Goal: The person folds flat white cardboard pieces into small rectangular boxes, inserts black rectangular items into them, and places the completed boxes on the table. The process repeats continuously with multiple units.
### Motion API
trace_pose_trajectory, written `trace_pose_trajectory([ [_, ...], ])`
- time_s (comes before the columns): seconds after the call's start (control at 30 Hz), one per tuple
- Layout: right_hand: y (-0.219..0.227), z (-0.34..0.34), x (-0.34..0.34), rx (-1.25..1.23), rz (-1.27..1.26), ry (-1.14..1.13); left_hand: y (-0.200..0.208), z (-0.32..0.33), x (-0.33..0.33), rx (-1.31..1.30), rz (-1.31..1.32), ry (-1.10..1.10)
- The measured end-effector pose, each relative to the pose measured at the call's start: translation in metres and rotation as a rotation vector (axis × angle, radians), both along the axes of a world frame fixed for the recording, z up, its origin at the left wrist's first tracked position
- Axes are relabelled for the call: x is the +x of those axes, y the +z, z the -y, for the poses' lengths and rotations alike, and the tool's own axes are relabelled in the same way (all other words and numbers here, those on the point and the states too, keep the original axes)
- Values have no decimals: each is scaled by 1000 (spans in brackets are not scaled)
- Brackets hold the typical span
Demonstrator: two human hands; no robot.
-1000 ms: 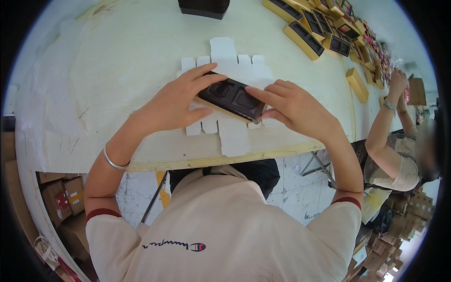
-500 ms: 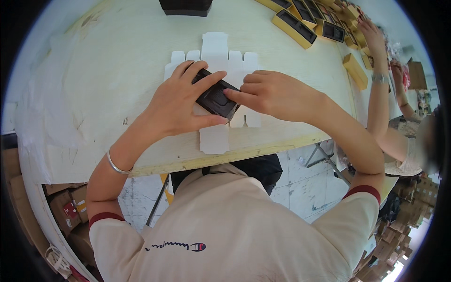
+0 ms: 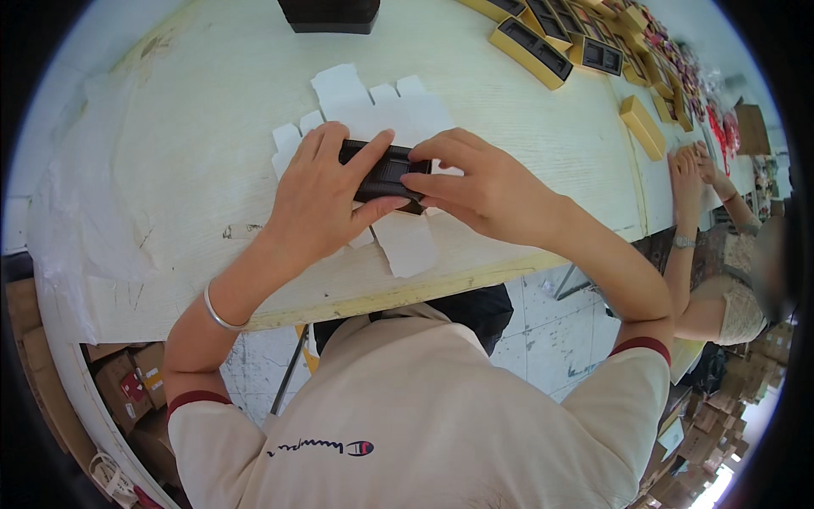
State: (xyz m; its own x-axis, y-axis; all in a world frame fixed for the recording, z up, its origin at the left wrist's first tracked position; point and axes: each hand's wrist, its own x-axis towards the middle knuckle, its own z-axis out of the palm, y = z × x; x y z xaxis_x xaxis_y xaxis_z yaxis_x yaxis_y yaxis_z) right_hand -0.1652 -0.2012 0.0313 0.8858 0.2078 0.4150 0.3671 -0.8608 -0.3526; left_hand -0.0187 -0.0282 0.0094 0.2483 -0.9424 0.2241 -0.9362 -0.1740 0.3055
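A black plastic tray insert [image 3: 387,172] with moulded recesses lies level between my hands. My left hand [image 3: 320,193] grips its left end, the fingers at the far edge and the thumb along the near edge. At its right end, my right hand [image 3: 479,180] holds it with bent fingers, the index fingertip pressing on top. Under the tray lies a flat white cardboard box blank [image 3: 339,89] with slotted flaps, turned askew on the table and partly hidden by my hands.
A stack of black trays [image 3: 329,17] stands at the far edge of the table [image 3: 195,110]. Several gold boxes with black inserts [image 3: 532,53] lie at the far right, with a single gold box [image 3: 642,127] nearer. Clear plastic film [image 3: 85,212] hangs at left. A co-worker's hands [image 3: 688,170] are at right.
The black tray has turned closer to level, and the white blank has rotated askew beneath it. My right hand now grips the tray's end. The co-worker's hands have come nearer.
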Motion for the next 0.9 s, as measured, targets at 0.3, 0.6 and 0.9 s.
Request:
trace_pose_trajectory([
  [0.3, 1, 7, 20, -256, 59, 117, 1, -1, 11, -24, 46, -91],
  [0.6, 17, 22, 35, -420, -220, 215, 18, 0, 27, 187, -132, -174],
  [0.9, 19, 10, 25, -335, -224, 138, 5, -9, 19, 60, -83, -158],
])
